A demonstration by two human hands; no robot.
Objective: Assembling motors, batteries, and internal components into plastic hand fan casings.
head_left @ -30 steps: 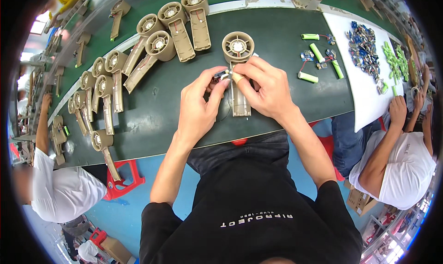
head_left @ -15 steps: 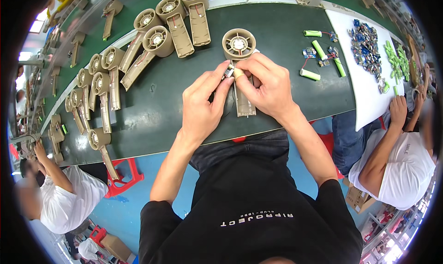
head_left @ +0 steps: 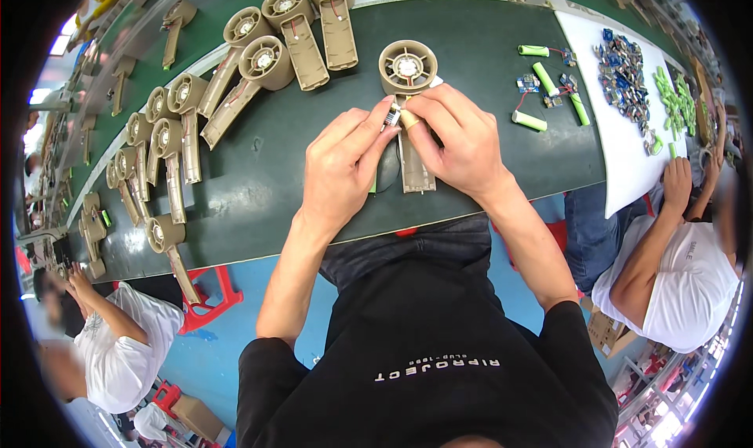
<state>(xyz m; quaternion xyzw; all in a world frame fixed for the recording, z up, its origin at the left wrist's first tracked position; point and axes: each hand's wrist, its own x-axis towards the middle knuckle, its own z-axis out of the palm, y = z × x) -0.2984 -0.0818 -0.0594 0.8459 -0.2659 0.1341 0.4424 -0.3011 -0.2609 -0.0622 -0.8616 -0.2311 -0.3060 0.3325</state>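
In front of me lies a tan handheld fan body, its round ringed head (head_left: 408, 68) pointing away and its open handle half (head_left: 418, 174) toward me. My left hand (head_left: 337, 166) pinches a small circuit board (head_left: 392, 117) between thumb and index finger, just over the top of the handle. Thumb and index finger of my right hand (head_left: 464, 142) close together right beside the board, over the handle; what they pinch is too small to make out. A yellowish finger cot (head_left: 409, 119) covers my right thumb's tip. A bit of green shows under my left hand.
Several tan fan bodies (head_left: 267, 60) stand in rows on the left of the dark green table (head_left: 486, 48). Green battery cells (head_left: 529, 121) wired to boards lie at right. A white sheet (head_left: 620, 166) bears piles of boards and green cells. Co-workers sit on both sides.
Both hands stay at the same spot with small finger shifts around the circuit board. A bit of green now shows beneath my left hand. The left co-worker's arms have moved.
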